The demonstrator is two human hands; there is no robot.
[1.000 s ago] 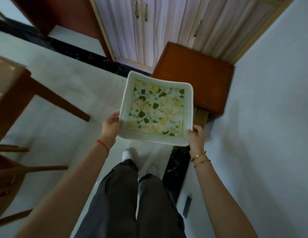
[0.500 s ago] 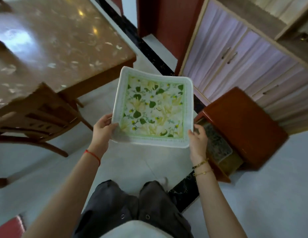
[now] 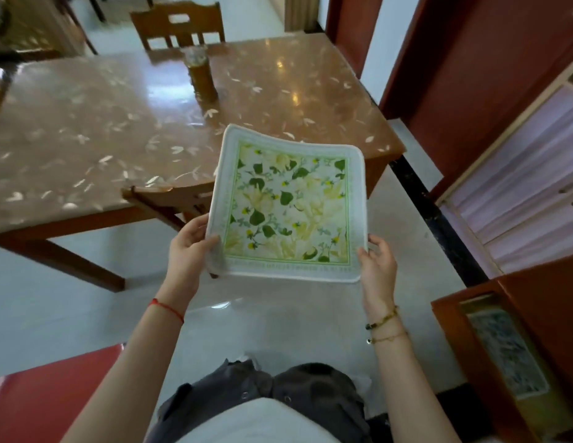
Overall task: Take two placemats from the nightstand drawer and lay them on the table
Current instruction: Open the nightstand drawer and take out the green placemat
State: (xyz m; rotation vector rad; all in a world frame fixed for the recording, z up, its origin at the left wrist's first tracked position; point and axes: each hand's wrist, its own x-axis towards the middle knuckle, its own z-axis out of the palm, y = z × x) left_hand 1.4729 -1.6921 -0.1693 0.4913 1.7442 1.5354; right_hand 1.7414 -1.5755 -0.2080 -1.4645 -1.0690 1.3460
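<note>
I hold a square placemat (image 3: 288, 206) with a white border and a green and yellow leaf print flat in front of me. My left hand (image 3: 190, 251) grips its near left corner and my right hand (image 3: 376, 266) grips its near right corner. Whether a second placemat lies under the top one I cannot tell. The brown table (image 3: 118, 123) with a glossy leaf-patterned top stands ahead, and the placemat's far edge overlaps its near right corner in view. The nightstand (image 3: 541, 298) is at the lower right, its drawer (image 3: 502, 356) open with a patterned mat lying inside.
A brown jar (image 3: 202, 75) stands on the table's middle. A wooden chair (image 3: 170, 199) is tucked at the table's near side, another chair (image 3: 179, 24) at the far side. A red seat (image 3: 48, 388) is lower left. Cabinets (image 3: 518, 187) line the right.
The view has swung left from the nightstand toward the table. The placemat stays held in both hands and now hangs near the table's corner.
</note>
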